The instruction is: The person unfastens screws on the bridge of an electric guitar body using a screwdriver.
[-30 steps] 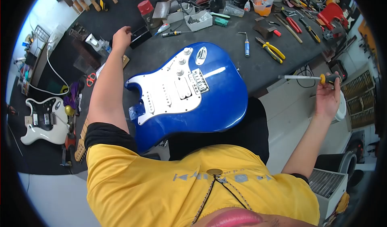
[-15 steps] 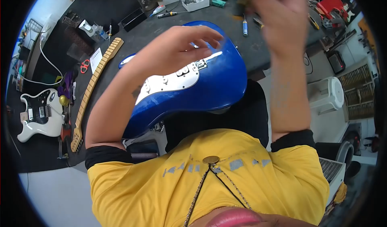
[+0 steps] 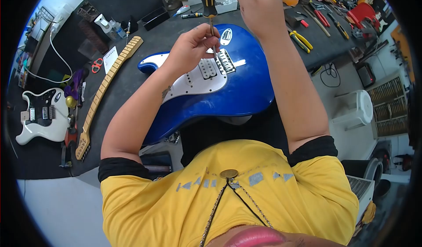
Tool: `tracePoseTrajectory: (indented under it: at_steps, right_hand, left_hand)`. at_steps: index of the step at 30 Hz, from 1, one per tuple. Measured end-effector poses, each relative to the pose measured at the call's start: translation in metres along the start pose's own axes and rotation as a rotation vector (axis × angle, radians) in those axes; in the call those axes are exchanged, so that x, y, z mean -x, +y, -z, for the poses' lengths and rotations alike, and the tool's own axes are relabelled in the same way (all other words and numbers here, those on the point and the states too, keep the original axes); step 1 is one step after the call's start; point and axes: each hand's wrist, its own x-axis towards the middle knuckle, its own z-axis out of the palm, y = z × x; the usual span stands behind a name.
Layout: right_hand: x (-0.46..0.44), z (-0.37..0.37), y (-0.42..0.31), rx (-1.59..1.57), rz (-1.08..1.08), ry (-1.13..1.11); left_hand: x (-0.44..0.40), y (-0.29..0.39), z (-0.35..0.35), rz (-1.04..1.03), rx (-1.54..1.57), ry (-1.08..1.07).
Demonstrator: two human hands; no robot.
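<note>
A screwdriver (image 3: 208, 1) with a black and yellow handle stands nearly upright over the blue electric guitar body (image 3: 246, 89). My left hand (image 3: 193, 47) is closed, thumb and fingers pinching the shaft just above the bridge (image 3: 226, 61). At the top edge, my right hand (image 3: 261, 10) reaches to the upper end of the handle; its fingertips are partly cut off by the frame, but it appears closed on the handle. The shaft's tip meets the bridge end near the white pickguard (image 3: 211, 85). The guitar body lies face up, partly over the bench edge.
A loose maple neck (image 3: 103, 86) and a white guitar body (image 3: 46, 130) lie on the left of the dark bench. Red scissors (image 3: 97, 65) are near the neck. Yellow-handled pliers (image 3: 301, 41) and other tools lie at right. A white stool (image 3: 358, 108) stands on the floor.
My right hand has moved left, bringing the screwdriver over the guitar. My left hand has gone from open fingers to a pinch on the shaft. The pliers at right have come into sight.
</note>
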Motion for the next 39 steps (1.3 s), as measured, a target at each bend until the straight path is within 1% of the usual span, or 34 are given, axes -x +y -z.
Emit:
tracePoseTrajectory:
  at_steps: [3, 6, 9, 16, 18, 25, 28, 30, 31, 33, 34, 35, 36, 37, 39]
  right_hand:
    - [-0.003, -0.005, 0.003, -0.015, -0.006, -0.001]
    - [-0.007, -0.011, 0.004, -0.047, -0.01, -0.018]
    - [-0.009, -0.02, 0.006, -0.1, -0.018, -0.038]
    - [-0.014, -0.032, 0.002, -0.099, 0.023, -0.045]
    - [-0.016, -0.032, -0.002, -0.149, 0.011, -0.049]
    - [-0.018, -0.036, 0.001, -0.15, 0.011, -0.062]
    - [-0.016, -0.039, -0.007, -0.421, -0.207, -0.208]
    - [-0.012, -0.045, -0.008, -0.429, -0.274, -0.209]
    - [-0.011, -0.047, -0.008, -0.434, -0.304, -0.211]
    - [-0.018, -0.04, -0.002, -0.738, -0.329, -0.513]
    - [-0.023, -0.035, 0.005, -0.892, -0.34, -0.663]
    - [-0.043, -0.034, 0.044, -1.382, -0.243, -1.304]
    - [-0.052, -0.034, 0.056, -1.465, -0.273, -1.398]
    - [-0.061, -0.032, 0.058, -1.531, -0.293, -1.504]
    - [-0.065, -0.028, 0.059, -1.221, -0.307, -1.247]
  left_hand:
    - [0.001, -0.004, -0.003, 0.052, 0.024, 0.015]
    - [0.0, -0.009, -0.002, 0.009, 0.055, 0.005]
    - [-0.001, -0.009, -0.003, -0.032, 0.004, -0.009]
    - [-0.001, -0.013, -0.003, -0.029, 0.015, 0.031]
    - [0.0, -0.01, -0.003, -0.044, 0.033, 0.03]
    - [-0.001, -0.009, -0.004, -0.054, -0.055, 0.033]
    - [-0.001, -0.014, -0.002, -0.115, -0.144, -0.005]
    - [0.0, -0.016, -0.001, -0.163, -0.207, -0.022]
    - [0.0, -0.018, 0.0, -0.148, -0.191, -0.024]
    - [0.0, -0.023, 0.0, -0.114, -0.159, -0.026]
    - [0.0, -0.022, -0.001, -0.117, -0.221, -0.06]
    - [0.0, -0.018, -0.001, -0.12, -0.281, -0.098]
    - [-0.001, -0.013, -0.003, -0.128, -0.346, -0.141]
    - [-0.003, -0.009, -0.004, -0.136, -0.196, -0.099]
    - [-0.006, -0.002, -0.006, -0.158, 0.1, -0.015]
